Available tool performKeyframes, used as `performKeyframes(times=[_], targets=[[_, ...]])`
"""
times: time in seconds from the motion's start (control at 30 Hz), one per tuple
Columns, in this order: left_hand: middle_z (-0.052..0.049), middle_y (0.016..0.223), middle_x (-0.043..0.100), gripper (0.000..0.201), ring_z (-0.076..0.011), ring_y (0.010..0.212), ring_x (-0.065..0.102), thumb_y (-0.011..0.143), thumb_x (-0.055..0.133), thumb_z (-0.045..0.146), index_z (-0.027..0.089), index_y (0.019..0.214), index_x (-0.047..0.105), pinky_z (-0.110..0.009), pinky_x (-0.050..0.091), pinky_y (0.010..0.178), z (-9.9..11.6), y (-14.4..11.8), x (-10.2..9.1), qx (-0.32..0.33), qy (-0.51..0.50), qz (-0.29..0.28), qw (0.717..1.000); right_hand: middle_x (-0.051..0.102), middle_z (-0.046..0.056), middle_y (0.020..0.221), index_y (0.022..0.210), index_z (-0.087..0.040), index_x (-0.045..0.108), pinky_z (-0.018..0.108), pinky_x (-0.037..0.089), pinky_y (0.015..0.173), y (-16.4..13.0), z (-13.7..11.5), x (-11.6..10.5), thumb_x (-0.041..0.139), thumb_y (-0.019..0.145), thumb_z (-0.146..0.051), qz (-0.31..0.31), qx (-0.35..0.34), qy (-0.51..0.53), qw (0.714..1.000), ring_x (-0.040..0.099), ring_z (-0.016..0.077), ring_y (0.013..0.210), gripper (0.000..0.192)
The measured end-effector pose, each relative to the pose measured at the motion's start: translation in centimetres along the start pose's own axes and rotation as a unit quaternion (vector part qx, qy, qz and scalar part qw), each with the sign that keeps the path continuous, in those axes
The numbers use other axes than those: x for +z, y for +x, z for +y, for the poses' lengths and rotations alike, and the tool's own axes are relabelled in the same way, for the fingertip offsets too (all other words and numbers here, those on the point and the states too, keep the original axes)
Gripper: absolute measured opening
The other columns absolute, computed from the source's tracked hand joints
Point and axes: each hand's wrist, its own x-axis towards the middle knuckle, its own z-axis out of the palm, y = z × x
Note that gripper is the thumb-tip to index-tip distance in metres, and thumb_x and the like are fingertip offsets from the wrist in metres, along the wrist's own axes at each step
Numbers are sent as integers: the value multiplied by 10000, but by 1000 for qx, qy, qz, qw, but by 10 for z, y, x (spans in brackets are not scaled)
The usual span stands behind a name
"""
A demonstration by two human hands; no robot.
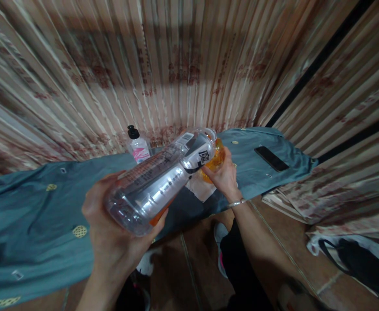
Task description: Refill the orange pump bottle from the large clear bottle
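Note:
My left hand (pixel 112 242) grips the base of a clear plastic bottle (pixel 159 179), tipped nearly flat with its neck pointing away from me. A little orange liquid lies along the bottle's lower side. The bottle's mouth is over a glass (pixel 216 160) holding orange liquid, which my right hand (pixel 223 177) grasps on the table; the bottle hides much of the glass. A white napkin (pixel 200 186) lies under the glass. A bracelet circles my right wrist.
A teal cloth (pixel 40 216) with gold motifs covers the table. A small pump bottle with a pink label (pixel 138 148) stands at the back. A dark phone (pixel 271 158) lies to the right. Patterned curtains hang behind. A black bag (pixel 358 263) lies on the floor.

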Motion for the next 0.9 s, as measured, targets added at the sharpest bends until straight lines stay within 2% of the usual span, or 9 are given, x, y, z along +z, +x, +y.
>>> performKeyframes(times=[0.07, 0.2, 0.3, 0.4, 0.5, 0.63, 0.77, 0.9], targets=[[-133, 1263, 633, 1042, -394, 1094, 668, 704, 852, 505, 298, 1640, 442, -594, 604, 826, 0, 0, 0, 29, 0, 13, 999, 689, 214, 1486, 1569, -192, 412, 594, 575, 1121, 0, 0, 0, 853, 763, -561, -1, 0, -3, 1000, 695, 405, 1354, 990], [-150, 1310, 625, 1042, -417, 1149, 666, 724, 857, 451, 322, 1655, 408, -636, 601, 896, 1, -2, -2, 5, 3, -12, 1000, 688, 204, 1493, 1571, -207, 415, 595, 577, 1117, 0, 1, 1, 851, 768, -565, 4, -2, -6, 1000, 701, 403, 1345, 982], [-148, 1310, 628, 1026, -415, 1154, 669, 733, 838, 466, 345, 1657, 407, -632, 598, 898, 0, -3, -3, 0, 8, -9, 1000, 686, 206, 1495, 1568, -200, 420, 594, 576, 1122, 0, 1, 1, 860, 760, -557, 5, -1, -5, 1000, 699, 403, 1350, 986], [-137, 1290, 636, 1069, -407, 1130, 675, 674, 867, 506, 313, 1634, 440, -611, 603, 868, -2, -3, -2, 12, 7, 5, 1000, 685, 214, 1492, 1564, -184, 427, 595, 580, 1118, 1, 0, 1, 873, 744, -550, 5, 6, -8, 1000, 700, 409, 1346, 1003], [-132, 1280, 642, 1077, -395, 1112, 686, 641, 899, 455, 293, 1611, 461, -597, 609, 868, -3, -2, 0, 14, -4, 8, 1000, 688, 213, 1488, 1564, -187, 428, 589, 582, 1118, 1, -1, 1, 871, 754, -551, 6, 3, -8, 1000, 700, 403, 1346, 992], [-127, 1267, 642, 1062, -384, 1067, 694, 672, 885, 473, 309, 1627, 451, -579, 615, 804, -1, -1, 1, 27, -25, 13, 999, 692, 203, 1486, 1562, -197, 428, 581, 587, 1116, 0, -1, 1, 866, 764, -557, 7, -3, -6, 1000, 702, 395, 1346, 979], [-141, 1279, 639, 1030, -406, 1082, 695, 713, 869, 473, 330, 1640, 443, -600, 613, 815, 2, -1, 1, 4, -14, 14, 1000, 683, 192, 1508, 1574, -209, 417, 589, 579, 1126, 0, 0, 2, 861, 770, -565, 6, -6, -7, 1000, 691, 397, 1368, 985], [-147, 1282, 629, 1053, -397, 1105, 694, 728, 868, 471, 311, 1662, 408, -592, 618, 846, 1, 0, -2, 15, -9, -6, 1000, 682, 197, 1511, 1570, -203, 419, 592, 576, 1133, 0, 0, 1, 863, 767, -554, 3, -5, 0, 1000, 689, 396, 1372, 983]])
